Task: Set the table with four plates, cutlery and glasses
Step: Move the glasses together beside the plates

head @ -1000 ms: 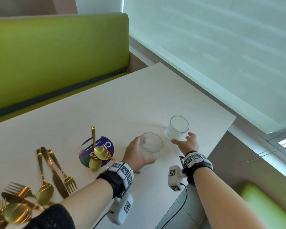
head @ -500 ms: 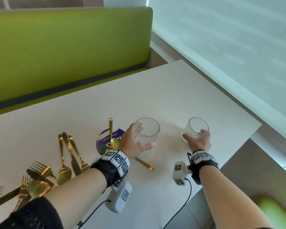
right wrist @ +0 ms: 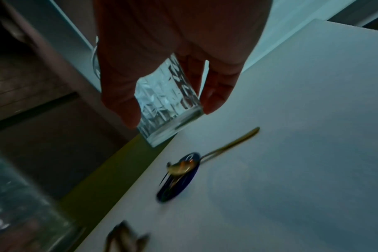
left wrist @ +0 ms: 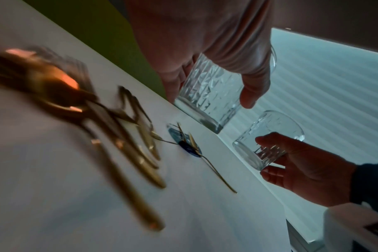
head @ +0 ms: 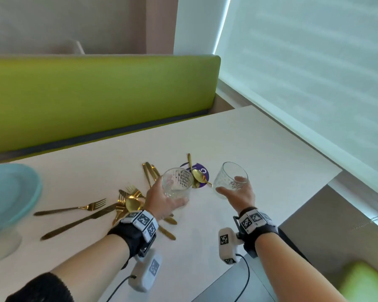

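Clear cut-pattern glasses (head: 177,185) (head: 230,178), each clasped in a hand's grip, left hand (head: 162,201), right hand (head: 240,194).

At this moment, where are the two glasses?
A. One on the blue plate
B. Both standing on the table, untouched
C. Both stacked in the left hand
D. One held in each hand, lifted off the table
D: the left hand grips one glass and the right hand the other glass, both clear of the table in the left wrist view.
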The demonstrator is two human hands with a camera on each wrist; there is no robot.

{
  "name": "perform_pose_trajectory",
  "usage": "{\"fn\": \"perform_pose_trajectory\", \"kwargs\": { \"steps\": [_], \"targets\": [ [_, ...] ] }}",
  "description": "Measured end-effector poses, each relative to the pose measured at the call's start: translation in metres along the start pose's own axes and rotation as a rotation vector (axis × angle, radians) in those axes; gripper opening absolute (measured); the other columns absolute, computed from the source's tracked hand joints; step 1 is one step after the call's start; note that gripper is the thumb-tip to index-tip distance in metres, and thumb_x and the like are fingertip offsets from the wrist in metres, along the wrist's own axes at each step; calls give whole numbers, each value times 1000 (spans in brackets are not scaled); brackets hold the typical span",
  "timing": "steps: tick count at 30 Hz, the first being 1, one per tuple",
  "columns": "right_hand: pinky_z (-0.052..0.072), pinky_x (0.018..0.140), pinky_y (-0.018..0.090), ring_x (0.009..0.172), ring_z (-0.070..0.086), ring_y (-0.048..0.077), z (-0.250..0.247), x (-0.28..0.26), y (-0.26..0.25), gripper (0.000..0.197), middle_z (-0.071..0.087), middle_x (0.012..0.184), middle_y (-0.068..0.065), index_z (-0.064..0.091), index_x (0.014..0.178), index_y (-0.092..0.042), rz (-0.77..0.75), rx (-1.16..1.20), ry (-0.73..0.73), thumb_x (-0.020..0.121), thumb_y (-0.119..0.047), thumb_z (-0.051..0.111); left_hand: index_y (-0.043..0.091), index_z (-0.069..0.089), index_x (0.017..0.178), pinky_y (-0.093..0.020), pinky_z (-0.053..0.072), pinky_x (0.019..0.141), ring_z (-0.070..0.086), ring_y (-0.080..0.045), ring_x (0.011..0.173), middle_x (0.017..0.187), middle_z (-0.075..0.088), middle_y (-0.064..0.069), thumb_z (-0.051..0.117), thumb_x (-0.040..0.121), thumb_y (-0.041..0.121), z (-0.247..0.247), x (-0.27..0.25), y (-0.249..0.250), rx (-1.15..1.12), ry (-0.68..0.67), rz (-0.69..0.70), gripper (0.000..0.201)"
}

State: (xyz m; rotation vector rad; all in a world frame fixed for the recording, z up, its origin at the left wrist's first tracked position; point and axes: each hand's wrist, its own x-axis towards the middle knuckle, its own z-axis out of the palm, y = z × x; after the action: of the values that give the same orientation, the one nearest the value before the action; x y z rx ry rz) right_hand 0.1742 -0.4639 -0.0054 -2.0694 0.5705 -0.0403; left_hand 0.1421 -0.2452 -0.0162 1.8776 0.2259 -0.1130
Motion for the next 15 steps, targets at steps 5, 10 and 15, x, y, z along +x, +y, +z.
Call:
{"fn": "perform_pose_trajectory", "kwargs": {
  "steps": [5,10,15],
  "targets": [
    [45,82,23,99,53,17,53,-113,-15,66,58,116,6,50,119,-18,-53,-38,-154,63,-24,85,18,47,131,-23,42,91,55,-16,114,128,58,-1,87,60,23,-90,-77,-43,9,60,-14,81],
    [49,89,28,106,56,21,116,-205,-18,69,58,119,6,49,119,-19,-74,-140,-309,61,-28,85,18,46,134,-25,42,98,54,-18,122,133,56,-1,88,59,23,-172,-139,-91,29,161,-95,87],
    [46,92,27,112,55,21,176,-271,-22,73,58,123,6,47,123,-18,-113,-229,-452,61,-30,84,14,46,134,-30,41,104,54,-21,125,135,57,-6,90,49,28,-232,-181,-138,39,278,-224,97]
  ]
}}
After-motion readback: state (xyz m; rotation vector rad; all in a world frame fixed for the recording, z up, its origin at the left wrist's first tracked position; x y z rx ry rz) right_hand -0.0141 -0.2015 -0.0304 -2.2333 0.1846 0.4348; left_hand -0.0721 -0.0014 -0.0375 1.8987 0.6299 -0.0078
